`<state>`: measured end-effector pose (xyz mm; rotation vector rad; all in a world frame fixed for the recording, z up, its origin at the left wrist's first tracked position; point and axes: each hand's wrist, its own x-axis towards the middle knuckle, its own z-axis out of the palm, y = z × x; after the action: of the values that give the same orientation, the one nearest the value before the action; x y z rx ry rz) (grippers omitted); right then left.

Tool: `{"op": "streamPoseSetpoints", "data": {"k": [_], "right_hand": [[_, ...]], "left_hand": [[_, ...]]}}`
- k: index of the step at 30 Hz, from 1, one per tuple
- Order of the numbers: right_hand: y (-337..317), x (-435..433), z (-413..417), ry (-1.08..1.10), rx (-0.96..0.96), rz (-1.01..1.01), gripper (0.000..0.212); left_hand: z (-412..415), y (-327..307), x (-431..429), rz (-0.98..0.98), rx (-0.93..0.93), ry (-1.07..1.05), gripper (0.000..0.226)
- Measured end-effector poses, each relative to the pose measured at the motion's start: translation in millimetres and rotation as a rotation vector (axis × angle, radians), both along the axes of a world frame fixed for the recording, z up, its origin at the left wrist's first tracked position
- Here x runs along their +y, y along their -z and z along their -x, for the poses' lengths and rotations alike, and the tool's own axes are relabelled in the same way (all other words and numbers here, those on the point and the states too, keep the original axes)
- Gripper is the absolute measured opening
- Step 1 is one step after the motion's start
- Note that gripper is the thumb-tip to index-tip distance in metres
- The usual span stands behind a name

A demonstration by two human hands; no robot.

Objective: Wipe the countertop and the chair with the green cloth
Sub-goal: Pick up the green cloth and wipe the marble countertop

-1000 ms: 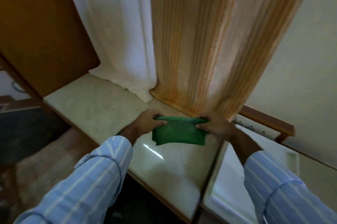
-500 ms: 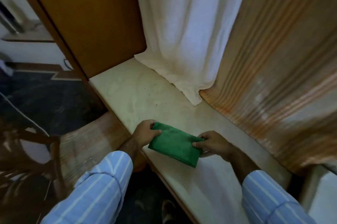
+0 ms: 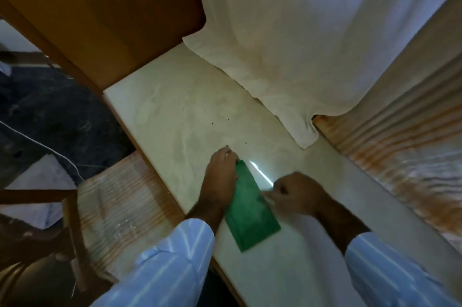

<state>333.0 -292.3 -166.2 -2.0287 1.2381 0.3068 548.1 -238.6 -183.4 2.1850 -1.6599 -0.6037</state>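
— Hanging at the back? White curtain (image 3: 312, 39), hem bunched low.
— Beside it, right? Orange-striped curtain (image 3: 400, 154).
— Left? Brown wooden panel (image 3: 105, 12), upright.
— Lower down? Dark floor (image 3: 62, 116), crossed by a thin white cord (image 3: 47, 148).

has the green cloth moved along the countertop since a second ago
Yes. The green cloth was by the striped curtain; now it lies further left on the countertop, opposite the white curtain's corner, lying flat rather than lifted.

Place: looks like a home | beyond the hands gripping: pale stone countertop (image 3: 175, 116), white curtain (image 3: 312, 39), striped curtain (image 3: 400, 151) | left of them: wooden chair (image 3: 67, 221), dim and blurred
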Motion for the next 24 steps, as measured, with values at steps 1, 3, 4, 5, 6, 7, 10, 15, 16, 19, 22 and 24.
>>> {"op": "streamPoseSetpoints", "data": {"k": [1, 3, 4, 5, 6, 7, 10, 15, 16, 19, 22, 24], "right_hand": [[8, -12, 1, 0.025, -0.061, 0.137, 0.060], [28, -33, 1, 0.007, -0.154, 0.371, 0.049], [38, -41, 0, -0.015, -0.166, 0.452, 0.044], [46, -46, -3, -0.020, -0.157, 0.503, 0.043], [53, -47, -4, -0.013, -0.136, 0.527, 0.046], [60, -47, -7, -0.010, -0.105, 0.540, 0.054], [70, -48, -10, -0.047, -0.024, 0.584, 0.064], [71, -50, -9, -0.049, 0.007, 0.604, 0.067], [71, -49, -10, -0.049, 0.010, 0.607, 0.067], [72, -49, -11, -0.044, 0.003, 0.626, 0.066], [73, -49, -10, -0.052, 0.006, 0.649, 0.065], [74, -48, -10, -0.048, 0.015, 0.659, 0.064]], "left_hand": [[5, 3, 5, 0.041, -0.022, -0.057, 0.037], [22, 9, 19, 0.078, -0.037, -0.080, 0.034], [32, 14, 28, 0.070, -0.038, -0.046, 0.035], [42, 16, 37, 0.043, -0.008, -0.050, 0.036], [50, 21, 46, -0.002, -0.014, -0.044, 0.041], [54, 26, 51, -0.038, -0.066, 0.014, 0.048], [53, 38, 45, -0.028, -0.253, 0.176, 0.058], [-2, 43, -16, 0.056, -0.265, 0.174, 0.058], [-20, 45, -32, 0.062, -0.268, 0.148, 0.058], [-80, 50, -78, 0.072, -0.267, 0.061, 0.058], [-135, 53, -127, 0.068, -0.296, -0.002, 0.057], [-158, 52, -153, 0.048, -0.301, -0.012, 0.057]]}}
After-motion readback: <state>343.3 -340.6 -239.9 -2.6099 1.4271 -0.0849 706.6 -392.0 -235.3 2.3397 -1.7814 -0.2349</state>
